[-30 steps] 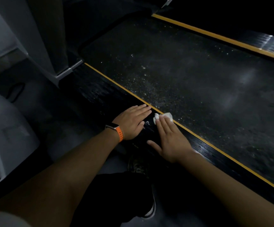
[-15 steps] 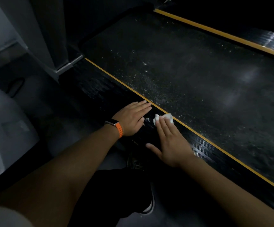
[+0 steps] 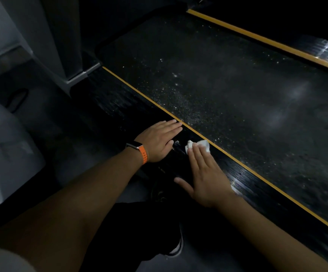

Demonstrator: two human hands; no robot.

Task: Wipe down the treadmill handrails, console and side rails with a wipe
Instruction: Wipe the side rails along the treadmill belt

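The crumpled white wipe (image 3: 204, 144) is still pressed under the right hand's (image 3: 208, 179) straight fingers. The left hand (image 3: 157, 141) is kept flat beside it, empty.

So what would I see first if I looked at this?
The white wipe stands out most, pressed under the right hand on the dark side rail beside the yellow stripe. Next, the orange watch band beside the left hand, and white specks scattered over the belt beyond.

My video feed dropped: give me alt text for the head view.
The right hand presses a white wipe onto the treadmill's black side rail, beside its yellow stripe. The left hand, wearing an orange-strapped watch, rests flat on the same rail; the dusty belt lies beyond.
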